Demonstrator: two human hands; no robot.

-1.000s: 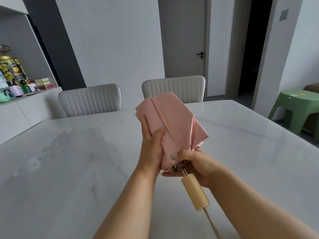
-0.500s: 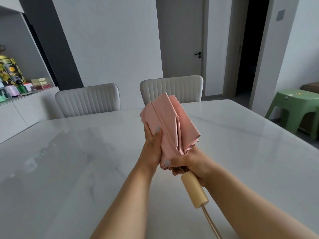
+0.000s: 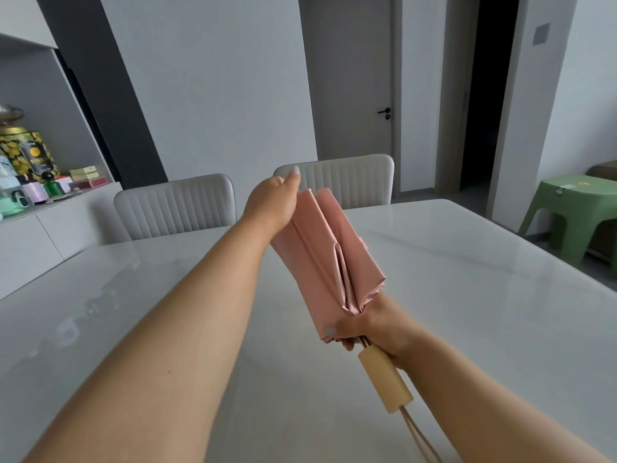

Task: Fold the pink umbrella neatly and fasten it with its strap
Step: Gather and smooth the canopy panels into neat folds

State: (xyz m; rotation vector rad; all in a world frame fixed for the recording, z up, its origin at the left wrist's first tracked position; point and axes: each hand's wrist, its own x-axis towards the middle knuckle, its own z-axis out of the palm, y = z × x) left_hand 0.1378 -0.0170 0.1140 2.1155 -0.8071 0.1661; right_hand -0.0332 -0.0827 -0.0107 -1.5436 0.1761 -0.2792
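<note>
Right hand (image 3: 370, 332) fingers clamp pink umbrella (image 3: 329, 259) base; left hand (image 3: 272, 203) cups far tip, fingers hidden. Pleats loose, may splay; strap unseen.

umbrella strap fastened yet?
Not fastened. The pink umbrella is collapsed, but its pleats hang loose and splay near the handle; no strap wraps them. The right hand grips its base, the left hand its tip.

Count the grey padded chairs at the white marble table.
2. One grey ribbed padded chair stands at the far edge of the white marble table, left of centre; the second chair is beside it to the right, partly hidden behind the left hand and pink umbrella. Others may sit outside the view.
</note>
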